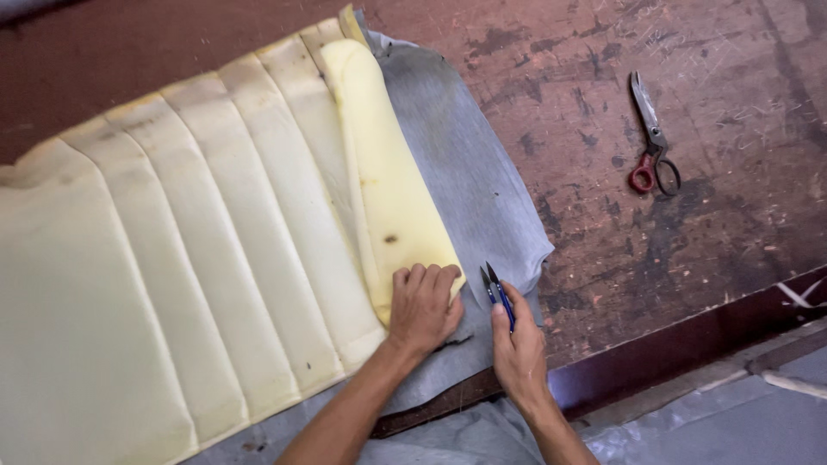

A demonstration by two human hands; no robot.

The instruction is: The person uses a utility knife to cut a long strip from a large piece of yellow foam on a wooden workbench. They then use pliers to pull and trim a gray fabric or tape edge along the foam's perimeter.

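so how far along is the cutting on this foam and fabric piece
The quilted foam panel lies flat on the grey fabric. In hand: the left hand presses the yellow foam strip's end, and the right hand holds blue snips at the fabric. Grey fabric past the strip remains untrimmed. The red-handled scissors lie aside.

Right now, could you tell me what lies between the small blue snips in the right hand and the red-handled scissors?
In the head view, only grey fabric and then bare worn tabletop lie between the blue snips in the right hand and the red-handled scissors.
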